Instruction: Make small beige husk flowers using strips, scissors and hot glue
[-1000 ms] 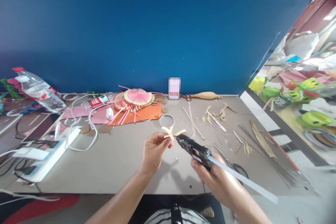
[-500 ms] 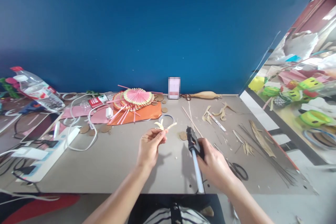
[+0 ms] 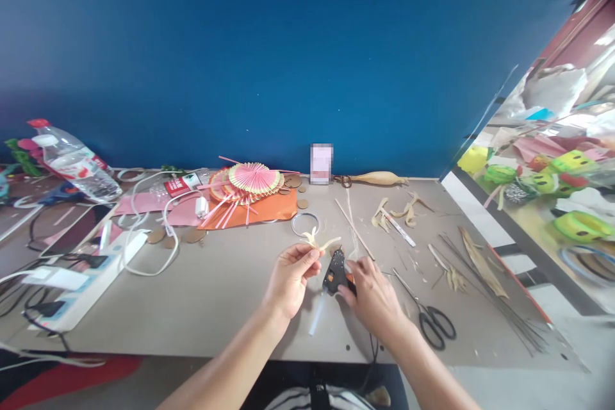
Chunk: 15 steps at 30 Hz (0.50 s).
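Observation:
Between the thumb and fingers of my left hand (image 3: 292,275) is a small pale husk piece (image 3: 314,240) with several thin, curling strips that point up and to the right. My right hand (image 3: 372,291) is wrapped round a black glue gun (image 3: 335,271), which lies on its side in the grip just right of my left hand. The gun's nozzle points up, close to the husk piece. A translucent glue stick (image 3: 316,315) sticks out of its rear, toward the table's front edge. Behind the husk piece lies a round ring (image 3: 305,224).
Black scissors (image 3: 436,327), a white pen (image 3: 398,227), dried husks (image 3: 480,262) and thin wires lie to the right. Pink paper fans (image 3: 254,178) are at the back. A power strip (image 3: 91,288), cables and plastic bottles (image 3: 77,166) stand or lie at the left.
My left hand has moved right with the husk piece. The glue gun in my right hand has turned onto its side and come closer to the husk, uncovering the scissors.

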{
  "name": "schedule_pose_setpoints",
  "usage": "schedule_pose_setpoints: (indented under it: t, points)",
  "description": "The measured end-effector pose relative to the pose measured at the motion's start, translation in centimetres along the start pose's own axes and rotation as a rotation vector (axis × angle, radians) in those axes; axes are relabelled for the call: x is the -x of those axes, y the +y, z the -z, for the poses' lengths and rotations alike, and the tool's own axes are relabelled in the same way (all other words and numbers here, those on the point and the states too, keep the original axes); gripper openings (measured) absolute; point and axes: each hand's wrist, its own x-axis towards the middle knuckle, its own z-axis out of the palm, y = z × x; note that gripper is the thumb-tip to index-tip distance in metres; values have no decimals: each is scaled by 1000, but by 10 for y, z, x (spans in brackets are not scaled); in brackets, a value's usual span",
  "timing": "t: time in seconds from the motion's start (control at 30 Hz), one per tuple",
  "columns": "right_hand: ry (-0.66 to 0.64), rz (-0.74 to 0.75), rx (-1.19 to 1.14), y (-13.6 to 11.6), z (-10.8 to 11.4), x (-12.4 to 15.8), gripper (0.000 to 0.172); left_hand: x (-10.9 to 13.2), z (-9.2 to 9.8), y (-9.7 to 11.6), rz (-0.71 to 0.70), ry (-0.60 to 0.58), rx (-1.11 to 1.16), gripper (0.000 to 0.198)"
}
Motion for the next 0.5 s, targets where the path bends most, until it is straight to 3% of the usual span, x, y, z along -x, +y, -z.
schedule_pose_setpoints:
  t: [0.1, 0.27, 0.37, 0.5]
  points:
    - [108, 72, -407, -10, 24, -8, 22, 5, -7, 1, 76, -40, 32, 25]
    - [-12, 26, -952, -22, 37, -19, 14, 13, -15, 6, 180, -109, 82, 27]
    - [-33, 49, -1109, -23, 35, -21, 9, 16, -14, 7, 190, -135, 88, 26]
    - [-33, 79, -1130, -23, 36, -21, 7, 17, -12, 7, 184, -174, 51, 23]
